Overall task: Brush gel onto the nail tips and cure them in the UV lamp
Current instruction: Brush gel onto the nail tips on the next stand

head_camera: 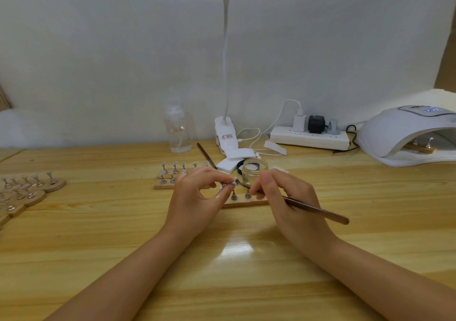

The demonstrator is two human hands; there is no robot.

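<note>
My left hand (195, 195) pinches a small stand with a nail tip (230, 184) between thumb and fingertips, just in front of the glass jar (255, 170). My right hand (283, 197) grips the brush (318, 211), its bristle end touching that nail tip. Below the jar, a wooden strip (243, 203) on the counter (222, 259) carries two more stands. Far right of the jar sits the UV lamp (404, 133), another strip inside it
</note>
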